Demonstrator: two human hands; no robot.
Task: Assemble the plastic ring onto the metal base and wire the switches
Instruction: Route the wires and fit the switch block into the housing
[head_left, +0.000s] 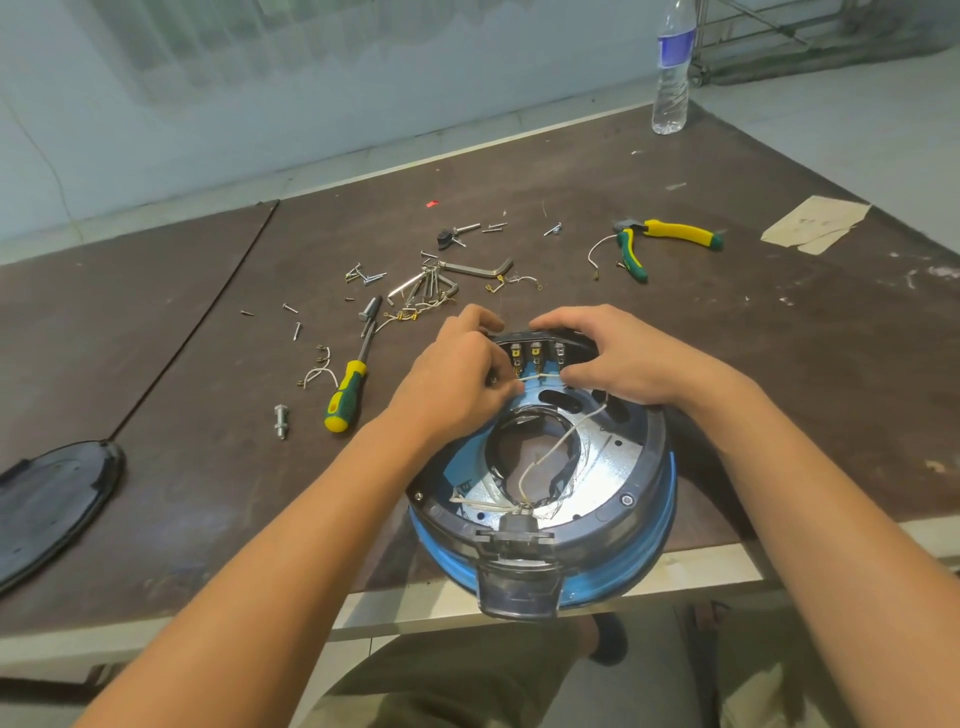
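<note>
Wiring the switches at the far rim of the base, near the bench's front edge.

The left hand pinches a thin white wire in a closed grip; the right hand curls over the switch block, fingers clamped on the plastic ring. The metal base looks stiff and weighty; the wire is limp and its terminals likely delicate, so hold near the connector. Loose screws, a screwdriver and pliers lie farther back, clear of the work.

Both forearms reach forward; the left hand pinches with curled fingers, the right hand arches, fingers bent down.
</note>
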